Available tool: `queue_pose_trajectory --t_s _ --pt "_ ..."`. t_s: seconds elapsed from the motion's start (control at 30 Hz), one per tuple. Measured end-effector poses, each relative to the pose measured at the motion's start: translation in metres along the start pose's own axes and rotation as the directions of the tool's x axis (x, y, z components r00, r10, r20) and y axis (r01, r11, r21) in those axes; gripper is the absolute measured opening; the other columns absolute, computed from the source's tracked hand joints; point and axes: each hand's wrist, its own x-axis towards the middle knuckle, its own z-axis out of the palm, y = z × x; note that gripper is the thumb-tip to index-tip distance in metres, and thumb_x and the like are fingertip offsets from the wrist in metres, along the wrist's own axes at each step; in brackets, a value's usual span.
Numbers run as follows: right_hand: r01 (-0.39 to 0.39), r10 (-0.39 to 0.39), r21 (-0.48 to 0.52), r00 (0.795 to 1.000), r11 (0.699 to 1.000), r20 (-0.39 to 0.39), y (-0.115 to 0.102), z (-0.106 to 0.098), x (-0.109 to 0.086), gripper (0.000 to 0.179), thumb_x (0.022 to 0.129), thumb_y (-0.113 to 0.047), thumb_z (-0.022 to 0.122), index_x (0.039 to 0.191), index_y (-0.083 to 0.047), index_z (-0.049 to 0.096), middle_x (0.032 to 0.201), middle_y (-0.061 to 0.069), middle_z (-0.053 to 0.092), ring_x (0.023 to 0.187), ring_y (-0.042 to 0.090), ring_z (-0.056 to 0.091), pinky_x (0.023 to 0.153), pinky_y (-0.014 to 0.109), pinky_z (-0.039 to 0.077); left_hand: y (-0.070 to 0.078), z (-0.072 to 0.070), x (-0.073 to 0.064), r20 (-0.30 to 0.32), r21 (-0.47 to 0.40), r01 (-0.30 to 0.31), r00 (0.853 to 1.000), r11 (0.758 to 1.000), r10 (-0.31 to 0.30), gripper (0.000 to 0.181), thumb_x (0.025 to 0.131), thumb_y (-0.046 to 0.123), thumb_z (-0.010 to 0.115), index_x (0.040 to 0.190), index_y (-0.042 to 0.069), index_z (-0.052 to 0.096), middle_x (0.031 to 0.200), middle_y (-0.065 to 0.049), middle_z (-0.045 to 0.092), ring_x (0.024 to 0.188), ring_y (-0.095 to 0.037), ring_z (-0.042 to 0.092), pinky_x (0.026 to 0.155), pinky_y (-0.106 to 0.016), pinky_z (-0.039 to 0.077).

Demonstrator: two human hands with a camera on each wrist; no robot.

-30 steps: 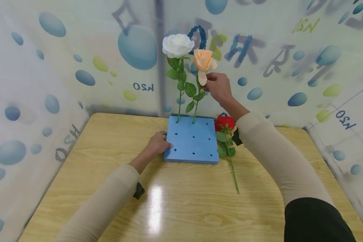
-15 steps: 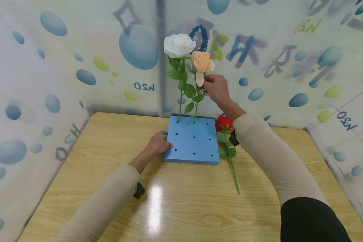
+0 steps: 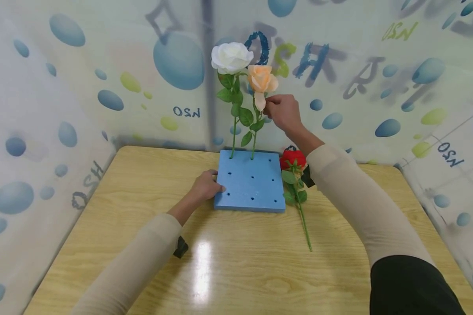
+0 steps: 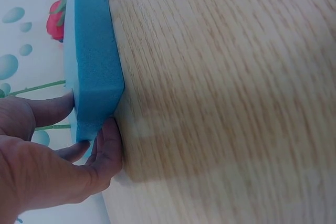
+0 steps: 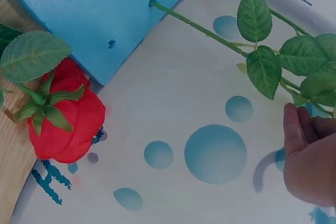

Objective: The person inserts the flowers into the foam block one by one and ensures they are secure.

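My left hand point(image 3: 206, 186) grips the left edge of a blue foam board point(image 3: 240, 186) pierced with several holes; in the left wrist view its thumb lies on the face and its fingers curl at the edge. A white rose point(image 3: 231, 57) and a peach rose point(image 3: 261, 78) stand in two holes along the back row. Just under the peach bloom, my right hand point(image 3: 285, 113) pinches at the stem beside a drooping petal; the exact contact is partly hidden. A red rose point(image 3: 293, 159) lies on the table to the board's right.
The wooden table point(image 3: 236, 262) ends against a patterned wall point(image 3: 134, 52) close behind the board. The red rose's green stem point(image 3: 305, 227) points toward the front of the table. In the right wrist view, the red bloom point(image 5: 68, 119) sits near the board's corner.
The peach rose's bloom has shifted slightly left, nearer the white rose. My right hand has moved only a little beside it; my left hand stays on the board.
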Motion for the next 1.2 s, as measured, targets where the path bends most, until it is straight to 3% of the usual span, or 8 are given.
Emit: queue_pose_trajectory --t_s 0.37,0.77,1.03,1.2 --pt "-0.164 0.163 0.156 0.986 0.974 0.025 0.007 -0.021 0.000 0.035 0.099 -0.025 0.055 0.125 -0.004 0.065 0.117 0.014 0.067 0.103 0.021 0.067 0.090 0.030 0.053 -0.001 0.001 0.001 -0.005 -0.011 0.006 1.000 1.000 -0.007 0.065 0.090 0.012 0.067 0.146 -0.001 0.037 0.131 -0.024 0.056 0.115 -0.032 0.056 0.095 -0.044 0.048" --pt "-0.253 0.247 0.149 0.967 0.956 0.058 0.033 -0.050 -0.006 0.044 0.100 -0.029 0.052 0.134 -0.001 0.057 0.116 0.013 0.067 0.102 0.021 0.067 0.090 0.029 0.052 0.001 0.000 -0.001 0.008 -0.022 0.017 1.000 1.000 -0.017 0.065 0.091 0.012 0.066 0.147 0.000 0.036 0.133 -0.025 0.054 0.117 -0.033 0.056 0.095 -0.043 0.048" --pt "-0.312 0.306 0.196 0.950 0.930 0.064 0.053 -0.068 -0.013 0.047 0.099 -0.029 0.054 0.134 0.002 0.054 0.109 0.011 0.069 0.094 0.015 0.070 0.084 0.026 0.053 -0.002 0.000 -0.001 0.003 -0.027 0.006 1.000 1.000 -0.006 0.065 0.090 0.012 0.066 0.146 -0.001 0.036 0.133 -0.026 0.054 0.118 -0.034 0.055 0.097 -0.045 0.047" --pt "-0.350 0.347 0.231 0.936 0.908 0.055 0.066 -0.080 -0.019 0.049 0.099 -0.029 0.055 0.134 0.004 0.051 0.095 0.003 0.070 0.085 0.011 0.071 0.081 0.024 0.054 -0.001 0.000 -0.002 0.003 -0.019 -0.001 1.000 1.000 0.001 0.065 0.091 0.012 0.066 0.147 -0.002 0.036 0.132 -0.026 0.054 0.117 -0.034 0.055 0.096 -0.045 0.048"
